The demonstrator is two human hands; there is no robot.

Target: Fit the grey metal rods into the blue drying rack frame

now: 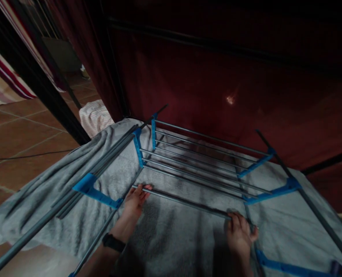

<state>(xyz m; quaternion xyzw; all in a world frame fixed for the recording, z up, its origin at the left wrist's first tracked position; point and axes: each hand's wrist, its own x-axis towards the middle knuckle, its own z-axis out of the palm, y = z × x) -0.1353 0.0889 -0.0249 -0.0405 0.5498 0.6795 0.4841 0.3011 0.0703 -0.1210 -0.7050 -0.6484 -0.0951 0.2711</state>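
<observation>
A thin grey metal rod [185,202] runs crosswise between my hands. My left hand [136,198], with a black band on the wrist, grips its left end. My right hand [240,232] has its fingers closed round the right end. Around them stands a metal rack frame [283,165] with blue plastic brackets. Just beyond my hands, several crossbars [194,169] span between the blue brackets on both sides. One blue bracket [98,194] sticks inward from the left poles near my left hand. Another blue bracket [289,265] lies at the lower right, close to my right hand.
Several loose rods [113,156] lie along the left side of the frame. The frame rests on a grey blanket [194,238]. A dark red panel [188,84] rises behind it. Tiled floor [23,134] and a striped cloth [6,80] show at left.
</observation>
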